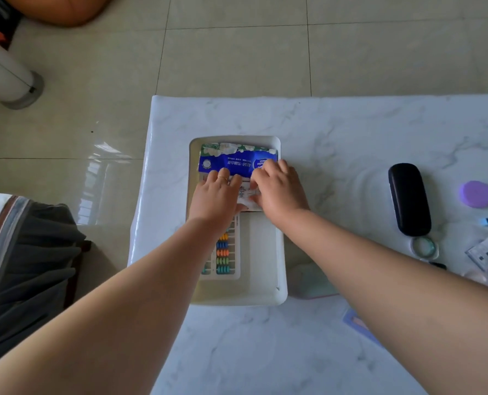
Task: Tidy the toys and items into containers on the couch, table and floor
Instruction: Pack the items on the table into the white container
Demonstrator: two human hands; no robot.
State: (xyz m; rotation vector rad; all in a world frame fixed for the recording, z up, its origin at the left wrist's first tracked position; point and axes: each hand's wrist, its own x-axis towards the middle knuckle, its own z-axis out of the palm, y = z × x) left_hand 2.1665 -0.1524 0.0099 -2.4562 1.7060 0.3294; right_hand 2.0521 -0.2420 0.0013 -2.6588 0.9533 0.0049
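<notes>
Both forearms are bare from the frame's lower edge up to the wrists, with no sleeve, cuff, watch or bracelet showing on either. The left hand (pixel 215 199) wears one thin gold-coloured ring (pixel 223 178), a plain narrow band sitting low on one of its middle fingers, just above the knuckle. The right hand (pixel 277 191) carries no jewellery that shows. The fingernails on both hands are short, and no polish can be made out.
</notes>
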